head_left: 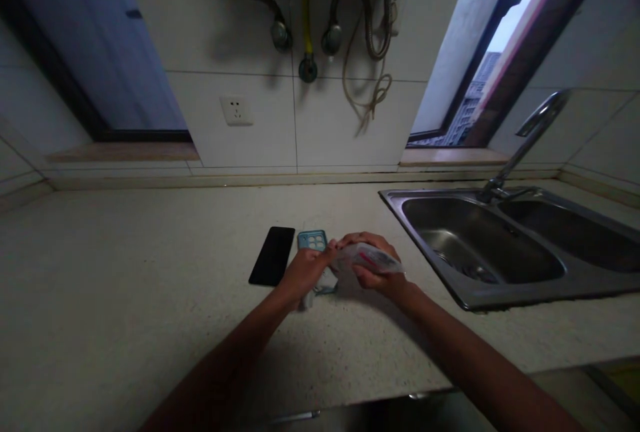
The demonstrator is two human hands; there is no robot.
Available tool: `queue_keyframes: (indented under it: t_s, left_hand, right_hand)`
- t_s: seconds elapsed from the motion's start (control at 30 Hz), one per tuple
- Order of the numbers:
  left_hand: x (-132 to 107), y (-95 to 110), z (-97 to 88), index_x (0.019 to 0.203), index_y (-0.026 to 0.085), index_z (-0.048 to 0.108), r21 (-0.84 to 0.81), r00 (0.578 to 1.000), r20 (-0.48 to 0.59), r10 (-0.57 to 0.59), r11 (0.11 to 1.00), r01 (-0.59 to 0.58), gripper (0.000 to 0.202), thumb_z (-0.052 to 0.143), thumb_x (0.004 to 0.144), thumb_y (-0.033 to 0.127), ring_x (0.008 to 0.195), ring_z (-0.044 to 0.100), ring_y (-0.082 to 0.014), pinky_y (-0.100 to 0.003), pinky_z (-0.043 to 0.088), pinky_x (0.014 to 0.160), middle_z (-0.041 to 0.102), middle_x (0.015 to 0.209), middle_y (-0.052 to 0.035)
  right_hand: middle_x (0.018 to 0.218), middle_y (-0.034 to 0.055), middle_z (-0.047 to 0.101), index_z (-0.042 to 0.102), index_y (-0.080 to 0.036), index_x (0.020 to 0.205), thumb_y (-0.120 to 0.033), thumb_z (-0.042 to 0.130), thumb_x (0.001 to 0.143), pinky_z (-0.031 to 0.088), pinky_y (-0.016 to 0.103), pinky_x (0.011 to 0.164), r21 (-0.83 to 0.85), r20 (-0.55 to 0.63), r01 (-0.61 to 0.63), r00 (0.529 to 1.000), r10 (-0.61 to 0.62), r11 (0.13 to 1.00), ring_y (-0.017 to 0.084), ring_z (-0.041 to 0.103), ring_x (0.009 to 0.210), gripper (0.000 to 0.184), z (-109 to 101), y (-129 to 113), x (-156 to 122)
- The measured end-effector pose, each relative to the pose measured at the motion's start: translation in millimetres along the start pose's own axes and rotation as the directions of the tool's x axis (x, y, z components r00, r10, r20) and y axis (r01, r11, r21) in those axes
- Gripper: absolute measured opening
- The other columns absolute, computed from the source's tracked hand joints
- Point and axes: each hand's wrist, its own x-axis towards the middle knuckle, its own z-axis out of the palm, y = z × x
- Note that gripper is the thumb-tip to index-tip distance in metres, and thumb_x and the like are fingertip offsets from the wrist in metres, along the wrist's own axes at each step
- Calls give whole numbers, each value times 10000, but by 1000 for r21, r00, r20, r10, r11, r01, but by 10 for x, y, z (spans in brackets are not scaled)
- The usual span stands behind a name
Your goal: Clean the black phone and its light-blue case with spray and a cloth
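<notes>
In front of me, over the worktop, my right hand (pixel 373 245) is wrapped round a clear plastic packet (pixel 383 259) with a pink-red mark on it. My left hand (pixel 307 271) closes its fingertips on the packet's left end. Beneath the left hand lies a light-blue phone case (pixel 313 239) with round camera holes, partly covered by that hand. Something whitish (pixel 327 280) shows on the case, and its kind is unclear. A black smartphone (pixel 273 256) rests flat just left of the case, touched by neither hand.
The pale speckled worktop (pixel 125 272) runs up to a tiled wall with a socket (pixel 237 111). To the right is a double steel sink (pixel 465 299) with a chrome tap (pixel 530 129). Pipes and a yellow hose (pixel 307 19) hang on the wall.
</notes>
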Motion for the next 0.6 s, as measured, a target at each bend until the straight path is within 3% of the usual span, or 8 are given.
queue_keyframes:
  t_s: [0.1, 0.23, 0.3, 0.37, 0.4, 0.5, 0.6]
  left_hand:
    - [-23, 33, 11, 597, 155, 586, -140, 998, 45, -38, 989, 44, 706, 572, 668, 858, 462, 354, -78, -241, 221, 467, 448, 520, 12]
    - [-75, 81, 57, 764, 123, 701, -299, 982, 176, -71, 946, 122, 682, 640, 678, 797, 468, 395, -77, -224, 255, 461, 460, 532, 22]
    - [-89, 95, 68, 898, 121, 735, -394, 971, 221, -90, 902, 173, 621, 690, 701, 708, 478, 413, -78, -219, 276, 461, 470, 561, 29]
    - [-83, 102, 62, 974, 125, 738, -526, 970, 223, -95, 826, 202, 529, 739, 702, 579, 513, 453, -85, -220, 327, 479, 500, 618, 23]
    - [-73, 101, 54, 979, 122, 737, -591, 971, 219, -91, 780, 206, 483, 754, 690, 508, 540, 478, -90, -225, 361, 498, 524, 656, 14]
    - [-29, 83, 35, 928, 115, 731, -713, 974, 213, -76, 669, 209, 365, 767, 604, 281, 630, 536, -106, -236, 428, 562, 603, 782, -26]
    - [7, 49, 43, 909, 128, 723, -735, 979, 191, -73, 650, 192, 394, 728, 517, 97, 715, 575, -126, -232, 446, 607, 649, 863, -54]
  right_hand:
    - [962, 66, 747, 608, -259, 1103, -436, 732, 791, 566, 404, 817, 151, -182, -169, 964, 196, 974, 254, 713, 904, 380, 13, 31, 25]
    - [737, 54, 721, 636, -217, 971, -563, 686, 780, 573, 391, 691, 228, -384, -431, 784, 487, 873, 257, 702, 721, 398, -141, 198, 124]
    - [717, 60, 711, 647, -206, 876, -575, 652, 772, 557, 379, 662, 142, -504, -528, 689, 520, 837, 256, 684, 697, 383, -282, 302, 167]
    - [719, 64, 700, 648, -195, 791, -566, 661, 727, 530, 361, 647, -44, -614, -614, 639, 463, 788, 247, 657, 682, 377, -420, 376, 190]
    - [730, 65, 698, 658, -190, 794, -555, 656, 721, 517, 354, 648, -139, -633, -632, 649, 422, 762, 243, 647, 685, 373, -477, 395, 194]
    - [750, 54, 698, 691, -185, 934, -521, 638, 736, 488, 339, 658, -394, -599, -607, 739, 307, 690, 225, 627, 668, 394, -570, 395, 188]
    - [761, 54, 707, 694, -190, 1027, -507, 614, 769, 481, 342, 676, -544, -518, -568, 806, 286, 617, 228, 637, 667, 416, -572, 377, 163]
